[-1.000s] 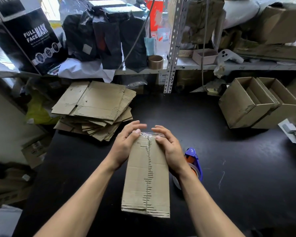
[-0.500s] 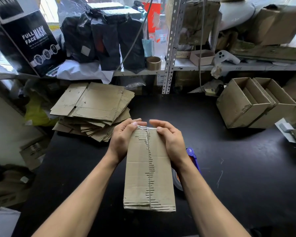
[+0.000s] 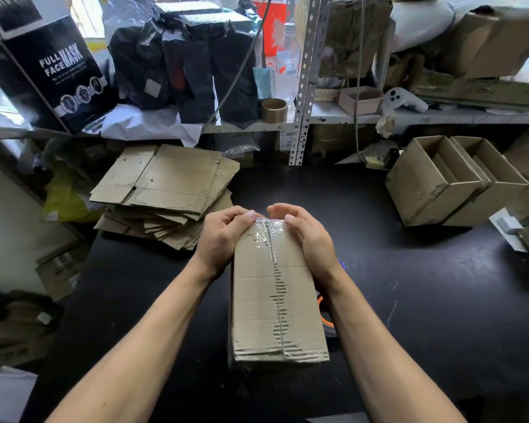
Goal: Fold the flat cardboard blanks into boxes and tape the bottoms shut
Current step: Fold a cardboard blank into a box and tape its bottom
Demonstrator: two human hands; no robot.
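A folded cardboard box (image 3: 275,303) lies in front of me with its bottom flaps up and clear tape (image 3: 269,236) running along the centre seam. My left hand (image 3: 223,236) grips the far left end of the box, thumb on the tape's end. My right hand (image 3: 306,236) grips the far right end, fingers curled over the far edge. The tape dispenser (image 3: 326,312) sits on the table just right of the box, mostly hidden behind my right forearm. A pile of flat cardboard blanks (image 3: 168,190) lies at the back left.
Two open finished boxes (image 3: 449,184) stand at the right on the black table (image 3: 425,285). A metal shelf (image 3: 300,87) behind holds black bags, a mask box, a tape roll (image 3: 274,109) and a white controller (image 3: 402,99). More cardboard sits low on the left.
The box has come up and closer to me. Both hands have slid toward its far end and now press down the tape's end there.
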